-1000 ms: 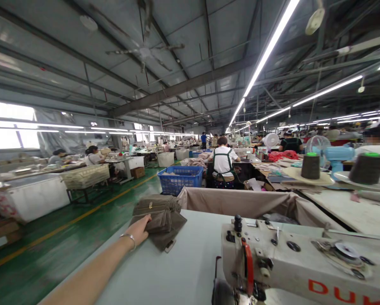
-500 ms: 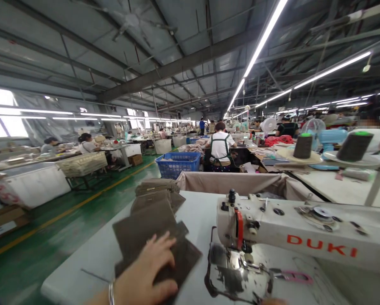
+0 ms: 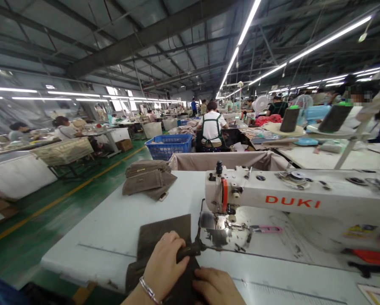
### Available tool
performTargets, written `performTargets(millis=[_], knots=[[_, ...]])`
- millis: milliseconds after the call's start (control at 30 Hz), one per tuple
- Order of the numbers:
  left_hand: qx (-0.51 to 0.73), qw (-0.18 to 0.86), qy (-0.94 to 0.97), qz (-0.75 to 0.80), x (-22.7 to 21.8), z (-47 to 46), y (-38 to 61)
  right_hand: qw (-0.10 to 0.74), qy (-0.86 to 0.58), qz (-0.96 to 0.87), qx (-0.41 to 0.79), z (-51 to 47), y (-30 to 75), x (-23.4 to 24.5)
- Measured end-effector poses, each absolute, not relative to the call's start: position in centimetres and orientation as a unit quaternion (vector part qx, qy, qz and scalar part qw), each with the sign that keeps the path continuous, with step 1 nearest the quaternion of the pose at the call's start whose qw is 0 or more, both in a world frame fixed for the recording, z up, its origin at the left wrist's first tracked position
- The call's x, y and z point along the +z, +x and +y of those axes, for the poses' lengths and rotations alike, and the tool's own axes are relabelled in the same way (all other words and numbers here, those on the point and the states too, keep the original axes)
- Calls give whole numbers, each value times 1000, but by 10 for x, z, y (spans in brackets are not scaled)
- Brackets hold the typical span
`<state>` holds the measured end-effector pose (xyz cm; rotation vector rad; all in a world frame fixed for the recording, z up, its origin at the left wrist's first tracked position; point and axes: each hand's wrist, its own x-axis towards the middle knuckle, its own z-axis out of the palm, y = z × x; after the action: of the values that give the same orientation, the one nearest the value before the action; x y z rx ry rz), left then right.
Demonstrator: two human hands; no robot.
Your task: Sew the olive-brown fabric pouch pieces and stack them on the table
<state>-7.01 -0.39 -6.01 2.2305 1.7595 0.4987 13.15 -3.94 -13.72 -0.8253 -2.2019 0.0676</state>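
My left hand (image 3: pixel 166 264), with a bracelet on the wrist, lies on a dark brown fabric piece (image 3: pixel 160 235) on the white sewing table (image 3: pixel 113 224), its fingers curled over the cloth. My right hand (image 3: pixel 217 288) rests on the same piece at the near edge, fingers bent down on it. The cloth's right edge reaches the needle area (image 3: pixel 220 222) of the white DUKI sewing machine (image 3: pixel 291 199). A stack of the same brown pieces (image 3: pixel 148 180) sits at the table's far left.
Pink-handled snips (image 3: pixel 266 229) lie on the machine bed. A cloth-lined bin (image 3: pixel 224 161) stands behind the table, then a blue basket (image 3: pixel 169 146) and a seated person in a green apron (image 3: pixel 210 129). Thread cones (image 3: pixel 290 118) stand at right; a green aisle floor (image 3: pixel 50 212) runs left.
My left hand took a brown piece from the far stack and drew it toward me to the machine's needle. My right hand has come onto the cloth. The view tilted downward.
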Motion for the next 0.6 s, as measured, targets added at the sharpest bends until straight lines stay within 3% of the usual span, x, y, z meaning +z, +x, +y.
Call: performTargets(millis=[133,267,333,600], knots=[[183,211,751,598,-34,-9,-66,415,-449,-788,74,-43,141,-117],[284,472,656,516,-2,-24,-62,399,-450,-794,93,-46,153,-73],[320,540,606,489,6,-31,-58,388,-431,-809,98,-48,160,-49],[443,625,455,453,9,-52,-42,421,-422,-782,179,-58,173,-17]])
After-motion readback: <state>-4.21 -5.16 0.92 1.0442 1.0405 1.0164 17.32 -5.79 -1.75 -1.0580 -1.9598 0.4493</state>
